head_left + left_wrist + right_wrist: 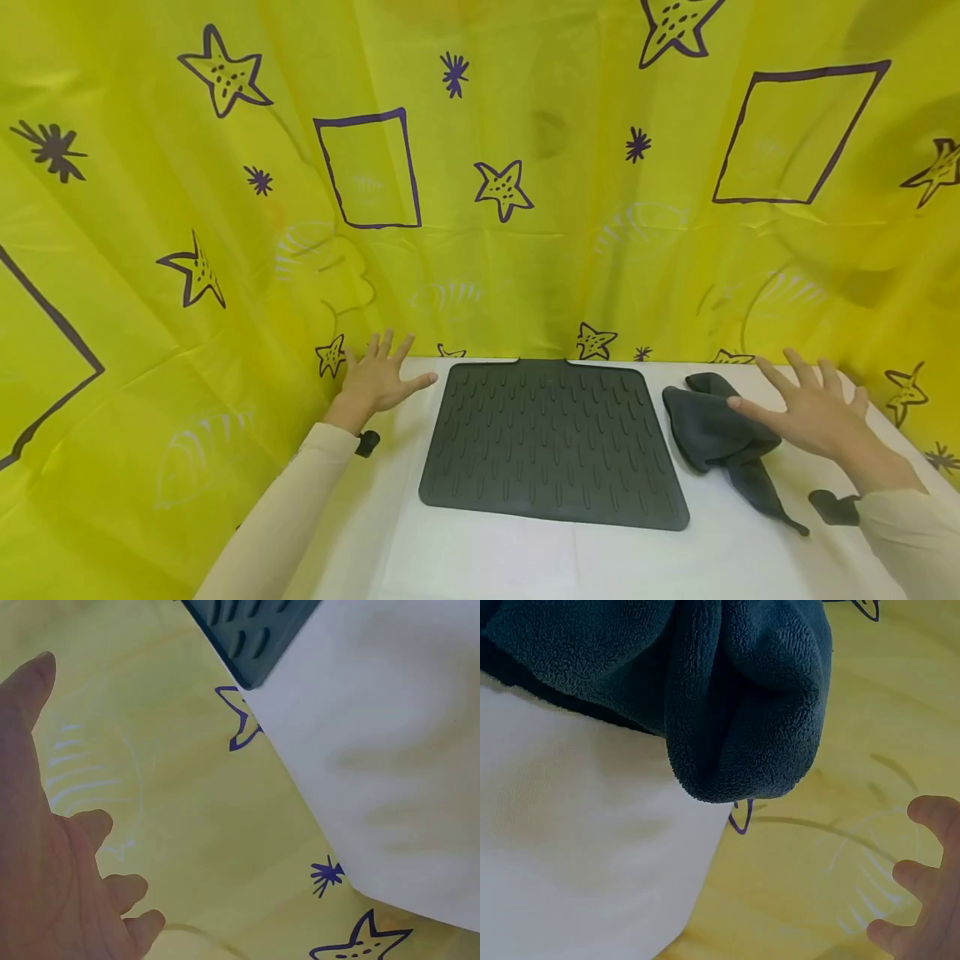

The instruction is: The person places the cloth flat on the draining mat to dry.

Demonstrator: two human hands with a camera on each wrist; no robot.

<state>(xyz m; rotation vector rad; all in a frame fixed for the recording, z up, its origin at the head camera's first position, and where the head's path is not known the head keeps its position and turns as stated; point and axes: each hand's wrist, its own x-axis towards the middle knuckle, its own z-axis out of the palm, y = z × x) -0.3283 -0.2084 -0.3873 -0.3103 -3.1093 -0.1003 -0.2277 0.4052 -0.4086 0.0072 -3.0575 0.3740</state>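
My left hand [373,381] is spread with nothing in it, left of a dark grey ribbed mat [551,442] lying on a white table. In the left wrist view, the fingers [124,892] hang apart from the mat's corner [251,645]. On the right, my right hand [817,412] is also spread and holds nothing. It overlaps a crumpled dark cloth [712,429] in the head view; the right wrist view has a gap between its fingers [919,881] and the fuzzy cloth [772,712].
A yellow curtain [450,275] with stars and squares hangs behind and at both sides. The white table [480,554] extends in front of the mat. A dark strap piece [367,443] sits at the left wrist, another [832,507] at the right.
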